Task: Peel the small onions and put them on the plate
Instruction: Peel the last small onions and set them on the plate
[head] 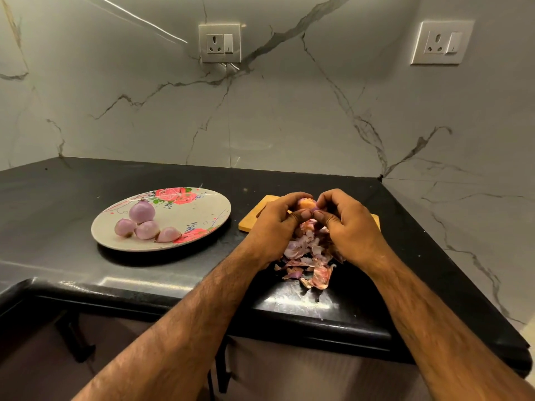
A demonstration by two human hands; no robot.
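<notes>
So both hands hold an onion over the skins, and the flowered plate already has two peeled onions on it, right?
Not quite. The head view shows four peeled onions on the flowered plate, not two. The left hand and right hand do hold an onion over the skins.

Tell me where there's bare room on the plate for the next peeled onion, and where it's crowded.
The plate is bare across its right half, between the four peeled onions and the right rim. The counter is bare left of the plate. Crowded: the peel heap and cutting board under the left hand and right hand, which grip the onion.
</notes>
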